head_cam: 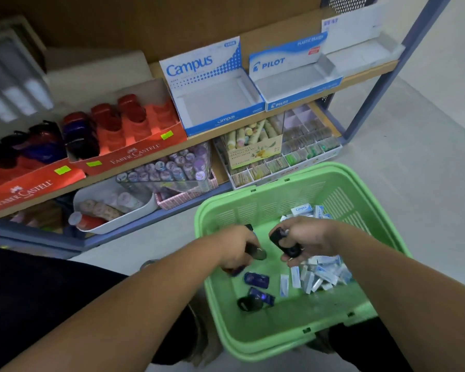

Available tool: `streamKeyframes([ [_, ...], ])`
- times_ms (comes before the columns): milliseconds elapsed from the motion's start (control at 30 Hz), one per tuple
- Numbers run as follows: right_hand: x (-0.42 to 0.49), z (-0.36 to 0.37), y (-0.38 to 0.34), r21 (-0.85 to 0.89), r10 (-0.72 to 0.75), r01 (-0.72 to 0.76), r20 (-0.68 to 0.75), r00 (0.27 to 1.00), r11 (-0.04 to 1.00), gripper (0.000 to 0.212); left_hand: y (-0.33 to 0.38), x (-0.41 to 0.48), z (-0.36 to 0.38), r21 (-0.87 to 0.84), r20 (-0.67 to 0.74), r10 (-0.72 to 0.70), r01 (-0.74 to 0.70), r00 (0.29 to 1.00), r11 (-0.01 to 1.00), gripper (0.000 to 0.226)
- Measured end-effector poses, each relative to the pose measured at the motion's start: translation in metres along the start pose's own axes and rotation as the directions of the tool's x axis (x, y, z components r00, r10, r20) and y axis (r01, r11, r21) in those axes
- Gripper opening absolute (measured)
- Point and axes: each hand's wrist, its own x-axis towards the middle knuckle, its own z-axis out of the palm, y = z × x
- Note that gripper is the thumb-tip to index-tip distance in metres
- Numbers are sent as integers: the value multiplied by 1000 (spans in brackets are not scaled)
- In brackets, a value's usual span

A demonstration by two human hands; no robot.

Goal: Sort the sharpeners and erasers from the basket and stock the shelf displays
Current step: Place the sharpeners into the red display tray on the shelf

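1. Your right grip (309,240) is curled tight round a black sharpener (282,241). It is over the middle of the green basket (279,334).
2. Your left grip (236,248) is just beside it, at 9 o'clock from it. It is clamped on dark sharpeners (255,252), and one has a shiny end. You cannot tell how many it holds.
3. At 6 o'clock from your hands, three loose sharpeners (256,279) lie on the basket floor. Two are blue and one is black.
4. The erasers (317,275) are white and blue. They lie in a heap at the 3 o'clock side of the basket, with a few more at its 12 o'clock side.
5. The basket itself sits at 5 o'clock in your view.
6. The shelf (199,138) is past the basket. At 10 o'clock, two red boxes (134,154) hold red, blue and black sharpeners.
7. At 12 o'clock stands the Campus box (218,103). The Pilot box (293,84) touches it at 1 o'clock. Both show their white floors.
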Motion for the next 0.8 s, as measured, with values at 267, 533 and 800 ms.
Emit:
streamKeyframes([
  [267, -88, 3, -105, -30, -260, 260, 7, 966, 965, 26, -2, -97, -103, -488, -302, 85, -231, 950, 842, 14],
  [533, -129, 69, -186, 32, -606, 610, -79, 791, 792, 24, -47, -187, -169, -527, -524, 74, -391, 849, 754, 29],
  [800, -108, 133, -245, 210, -630, 650, -162, 759, 730, 32, -132, -238, -182, -551, -590, -219, -189, 777, 813, 14],
])
